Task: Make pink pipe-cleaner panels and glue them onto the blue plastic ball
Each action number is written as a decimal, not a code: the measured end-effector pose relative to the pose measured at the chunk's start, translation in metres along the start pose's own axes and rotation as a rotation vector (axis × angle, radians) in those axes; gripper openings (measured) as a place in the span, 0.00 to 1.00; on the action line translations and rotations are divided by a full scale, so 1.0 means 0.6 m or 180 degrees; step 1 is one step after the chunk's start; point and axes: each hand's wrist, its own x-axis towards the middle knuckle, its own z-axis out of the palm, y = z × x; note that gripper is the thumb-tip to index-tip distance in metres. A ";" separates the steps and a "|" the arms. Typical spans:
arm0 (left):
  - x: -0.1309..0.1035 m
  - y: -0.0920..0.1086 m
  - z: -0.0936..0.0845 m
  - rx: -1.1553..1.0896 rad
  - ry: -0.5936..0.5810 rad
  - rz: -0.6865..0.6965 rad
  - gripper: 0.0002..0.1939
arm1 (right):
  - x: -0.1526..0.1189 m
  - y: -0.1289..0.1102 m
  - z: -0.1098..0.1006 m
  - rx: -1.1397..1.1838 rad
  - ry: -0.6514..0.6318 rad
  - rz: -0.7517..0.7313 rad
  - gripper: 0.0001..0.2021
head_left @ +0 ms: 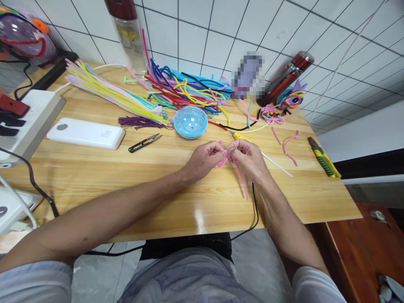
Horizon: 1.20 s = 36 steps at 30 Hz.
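Note:
Both hands meet over the table, pinching a small piece of bent pink pipe cleaner [222,161]. My left hand [206,158] grips its left side between thumb and fingers. On the other side, my right hand [248,155] closes thumb and forefinger on the same piece. A loose pink tail [241,181] hangs from it toward the front edge. Just beyond my hands lies a yellow-handled tool [241,137], partly covered by my right hand. A clear blue bowl [191,122] stands behind my left hand.
Thread snips [144,143] and a white power bank [86,133] lie to the left. Bundled pipe cleaners [186,90] spread along the tiled wall. Green-and-yellow pliers [323,158] rest near the right edge, beyond pink offcuts [290,147]. A red flask [285,78] leans behind.

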 end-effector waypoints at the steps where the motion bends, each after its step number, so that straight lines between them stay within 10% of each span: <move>1: 0.000 -0.001 0.000 -0.0007 0.0008 -0.0007 0.13 | 0.000 -0.001 -0.001 0.0030 -0.0028 0.0010 0.04; 36: -0.002 0.003 0.001 -0.0105 -0.0005 -0.0056 0.17 | 0.000 -0.006 0.002 0.0288 -0.0132 -0.0007 0.06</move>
